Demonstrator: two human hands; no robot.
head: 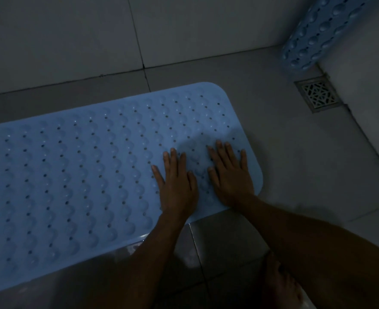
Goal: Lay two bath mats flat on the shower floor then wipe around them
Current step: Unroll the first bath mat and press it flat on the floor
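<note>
Head view, the only one we have: our left hand (177,186) and right hand (231,177) lie palm-down, side by side, on the right end of the pale blue rubber bath mat with rows of bumps and drain holes (83,179). The fingers of both hands are spread and flat, gripping nothing. The mat stretches away to the left of our fingertips across the grey tiled shower floor (295,152), its rounded corner just beyond the right little finger. Up and to the right of our fingers, well apart, the second blue bumpy mat (313,34) stands curled against the wall, above the square metal floor drain (319,95). We judge the first mat is being pressed down; the second is not yet laid. If we press unevenly, the edge nearest us could stay lifted. Laid carelessly, the second mat could cover the drain. The dim light hides any wet patches.
</note>
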